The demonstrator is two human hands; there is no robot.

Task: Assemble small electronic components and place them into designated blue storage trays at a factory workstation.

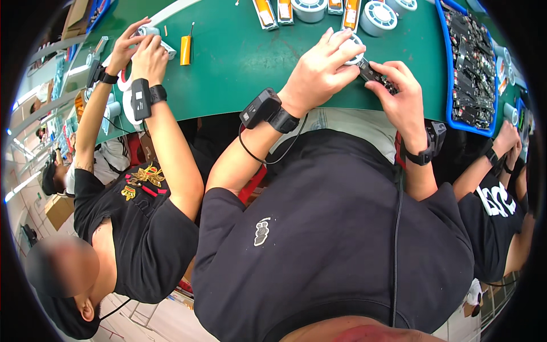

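My left hand (323, 73) is closed around a white round housing (357, 40), and its fingers cover most of it. A narrow black circuit board (374, 74) sticks out from the housing toward my right hand (399, 94). The thumb and fingers of that hand pinch the board along its outer part. Whether the board is fixed to the housing or only touches it, I cannot tell. Just beyond my hands stand more white round housings (379, 18) with vented faces. Beside them lie several open casings with orange battery packs (265, 12).
A blue tray (448, 108) full of black circuit boards stands at the right of the green table (228, 74). A loose orange battery (186, 50) lies to the left. A co-worker's hands (149, 57) work on a white part there; another person's hand (505, 138) shows at far right.
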